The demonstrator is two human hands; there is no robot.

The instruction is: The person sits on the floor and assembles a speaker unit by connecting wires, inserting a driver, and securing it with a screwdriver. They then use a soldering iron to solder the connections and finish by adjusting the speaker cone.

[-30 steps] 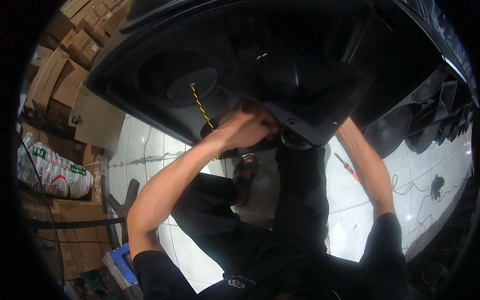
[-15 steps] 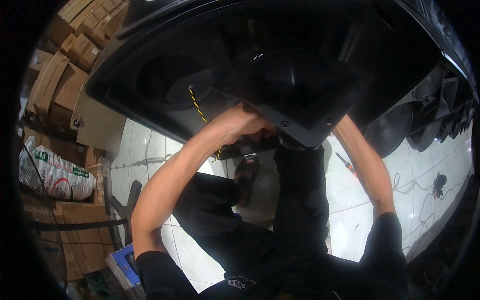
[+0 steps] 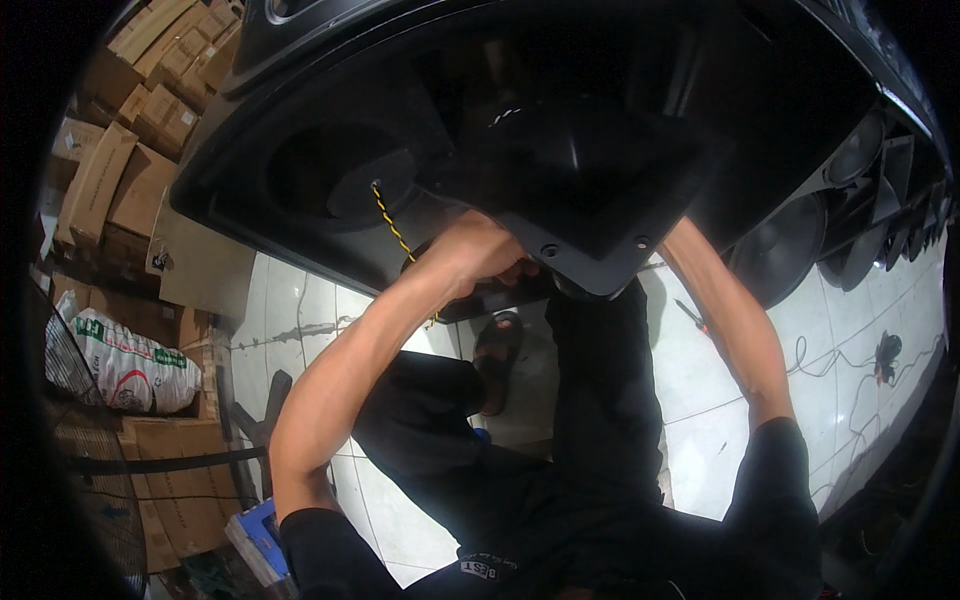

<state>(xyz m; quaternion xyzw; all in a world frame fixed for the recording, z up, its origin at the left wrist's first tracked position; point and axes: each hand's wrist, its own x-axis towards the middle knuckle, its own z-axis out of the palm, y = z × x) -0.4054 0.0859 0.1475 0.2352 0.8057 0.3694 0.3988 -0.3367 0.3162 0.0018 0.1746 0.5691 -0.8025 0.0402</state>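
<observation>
Brown cardboard boxes [image 3: 140, 192] are stacked at left, a white sack [image 3: 138, 368] lying among them.

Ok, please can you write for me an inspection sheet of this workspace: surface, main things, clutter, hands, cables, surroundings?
Surface: white tiled floor, streaked at left.
Main things: black cabinet; black flared part.
Clutter: slim red-handled tool on the floor, near the right forearm.
Hands: left hand at the flared part's left edge, grip unclear; right hand hidden behind that part.
Cables: yellow-black twisted wire hanging from the cabinet; loose cord with a dark clump on the floor at right.
Surroundings: cardboard boxes and white sack at left.
</observation>
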